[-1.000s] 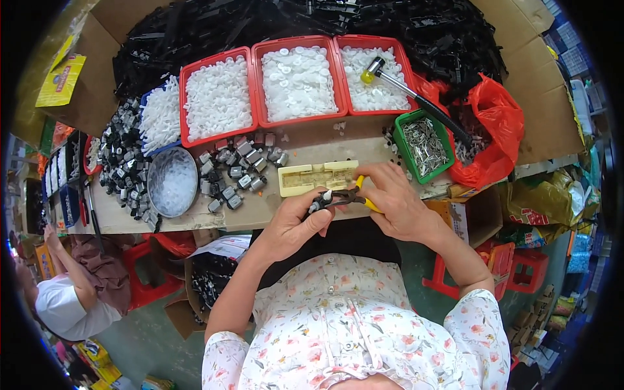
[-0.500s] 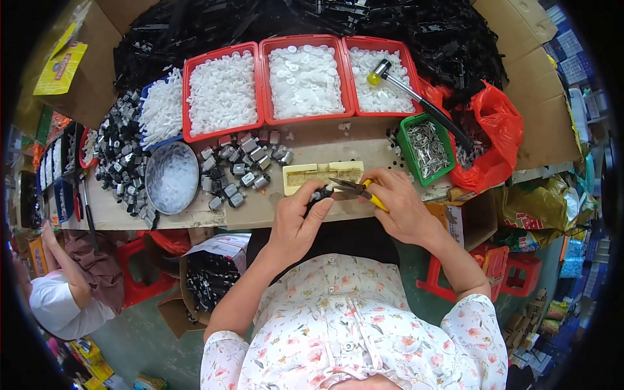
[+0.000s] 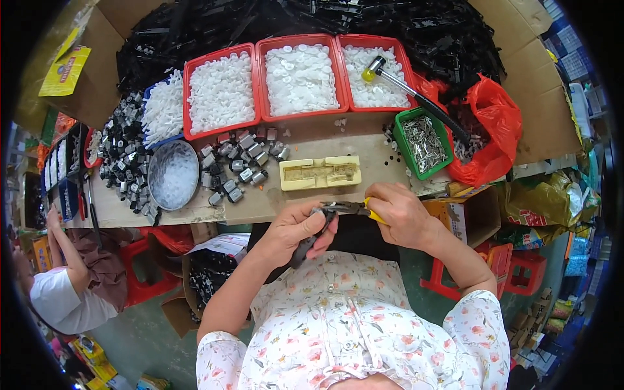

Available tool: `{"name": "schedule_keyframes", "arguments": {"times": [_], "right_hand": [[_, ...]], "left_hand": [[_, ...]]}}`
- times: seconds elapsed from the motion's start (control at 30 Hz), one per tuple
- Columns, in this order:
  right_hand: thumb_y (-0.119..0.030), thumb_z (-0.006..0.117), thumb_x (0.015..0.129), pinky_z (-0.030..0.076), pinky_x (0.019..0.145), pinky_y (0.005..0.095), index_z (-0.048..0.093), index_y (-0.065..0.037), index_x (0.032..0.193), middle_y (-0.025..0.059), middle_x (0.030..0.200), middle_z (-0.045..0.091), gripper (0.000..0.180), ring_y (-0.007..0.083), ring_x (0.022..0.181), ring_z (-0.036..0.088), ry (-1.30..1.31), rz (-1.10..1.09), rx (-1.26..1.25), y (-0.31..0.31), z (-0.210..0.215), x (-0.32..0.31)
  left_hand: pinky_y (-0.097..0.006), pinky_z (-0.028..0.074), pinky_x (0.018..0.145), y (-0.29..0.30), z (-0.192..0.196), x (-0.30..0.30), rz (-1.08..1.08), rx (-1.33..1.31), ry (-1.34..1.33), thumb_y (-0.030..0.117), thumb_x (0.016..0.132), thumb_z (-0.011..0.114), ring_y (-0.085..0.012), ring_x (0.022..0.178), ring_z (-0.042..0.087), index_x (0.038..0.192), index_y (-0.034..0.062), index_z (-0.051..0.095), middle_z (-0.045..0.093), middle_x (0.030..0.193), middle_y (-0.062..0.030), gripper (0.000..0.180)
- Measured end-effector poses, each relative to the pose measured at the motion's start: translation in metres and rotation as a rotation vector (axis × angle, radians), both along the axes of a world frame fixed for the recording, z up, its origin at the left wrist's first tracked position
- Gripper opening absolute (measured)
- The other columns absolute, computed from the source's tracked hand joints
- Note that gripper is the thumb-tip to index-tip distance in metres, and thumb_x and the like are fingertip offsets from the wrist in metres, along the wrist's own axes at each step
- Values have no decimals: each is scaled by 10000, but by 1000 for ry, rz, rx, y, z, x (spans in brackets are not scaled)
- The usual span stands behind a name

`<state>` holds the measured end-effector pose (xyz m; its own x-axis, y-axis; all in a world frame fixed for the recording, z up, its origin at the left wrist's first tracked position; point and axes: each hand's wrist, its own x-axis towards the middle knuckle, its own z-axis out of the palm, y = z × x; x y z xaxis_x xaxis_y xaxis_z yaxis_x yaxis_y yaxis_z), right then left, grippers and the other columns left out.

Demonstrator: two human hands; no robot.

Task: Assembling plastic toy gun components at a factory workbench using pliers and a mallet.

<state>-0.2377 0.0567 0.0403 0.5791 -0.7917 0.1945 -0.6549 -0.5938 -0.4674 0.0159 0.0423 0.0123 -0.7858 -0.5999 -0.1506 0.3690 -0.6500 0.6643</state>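
My left hand [image 3: 296,229] is closed round a dark, elongated part [image 3: 305,247], whose lower end points down toward my lap. Yellow-handled pliers [image 3: 351,208] are gripped in my right hand [image 3: 402,214]. Their jaws meet the top end of the dark part at my left fingertips; what exactly they pinch is too small to make out. Just beyond both hands, a cream block with a recessed slot [image 3: 320,172] lies on the table.
Red trays [image 3: 257,97] of small white plastic pieces line the back. Small grey motors [image 3: 240,169] and a round metal dish [image 3: 173,177] lie left. A green tray [image 3: 422,143] of metal pins and a hammer [image 3: 422,101] are right. Another person [image 3: 62,286] sits far left.
Both hands have drawn back from the cream block toward my body, uncovering it. The dark part now hangs downward from my left hand, with the pliers' jaws at its upper end.
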Motion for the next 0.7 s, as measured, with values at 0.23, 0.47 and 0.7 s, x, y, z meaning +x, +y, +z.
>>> {"name": "schedule_keyframes", "arguments": {"times": [0.23, 0.47, 0.7], "right_hand": [[31, 644, 702, 448, 772, 411, 597, -31, 892, 111, 1017, 611, 206, 306, 930, 620, -4, 42, 20, 4, -2, 12], [6, 666, 732, 424, 830, 404, 610, -47, 954, 108, 1084, 580, 234, 300, 1052, 579, 100, -158, -75, -24, -16, 4], [-15, 670, 761, 431, 832, 426, 624, -25, 990, 116, 1086, 560, 233, 316, 1042, 562, 212, -346, -81, -58, -34, -16]], "left_hand": [[-267, 388, 491, 12, 0, 19, -46, 138, 64, 348, 988, 632, -136, 534, 478, 980, -9, 589, 536, 671, -61, 360], [-281, 473, 567, 53, -57, 133, -250, -263, -1083, 248, 997, 605, -117, 588, 577, 978, -30, 631, 592, 651, -34, 280], [-335, 532, 619, 97, -92, 203, -249, -764, -1471, 203, 947, 667, -192, 635, 680, 947, -54, 701, 676, 737, -161, 259]]}}
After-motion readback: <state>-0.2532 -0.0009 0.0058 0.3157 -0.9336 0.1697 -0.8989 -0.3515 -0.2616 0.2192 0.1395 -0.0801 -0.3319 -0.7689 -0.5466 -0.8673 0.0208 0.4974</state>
